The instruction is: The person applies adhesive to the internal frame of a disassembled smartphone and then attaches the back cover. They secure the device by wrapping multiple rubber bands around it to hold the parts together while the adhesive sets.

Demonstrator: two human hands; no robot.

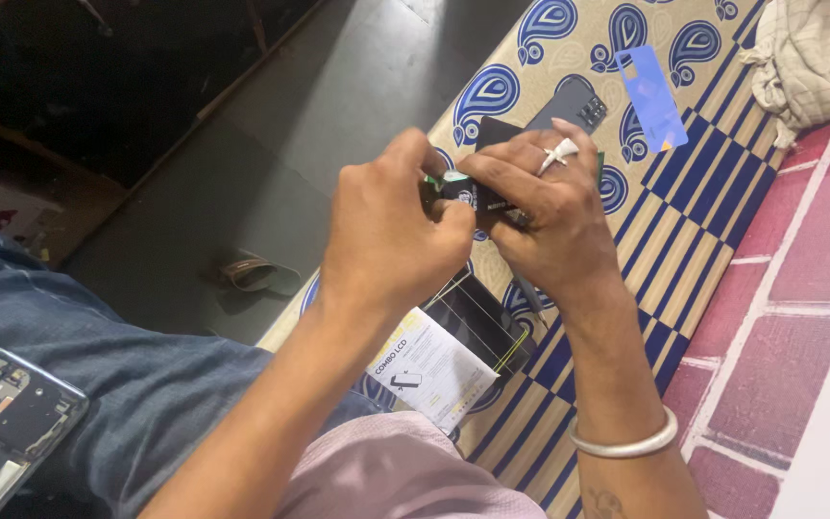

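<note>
Fingers [434, 207] of the left hand [391, 226] and right hand [545, 216] pinched a small dark part [461, 189] together above the patterned cloth [694, 202]. Left of the cloth, an opened phone [7, 413] rested on a denim knee, still without its back. On the cloth lay a parts packet [434, 370], back cover [569, 106] and blue film [652, 96]. A dim floor [271, 125] lay beyond.

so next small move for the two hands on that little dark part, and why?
Probably keep peeling: both the left hand and right hand pinch the small dark part at its near edge, raised off the patterned cloth. A slow pull apart by the left fingers, right hand holding steady, seems safest for something that small.
</note>
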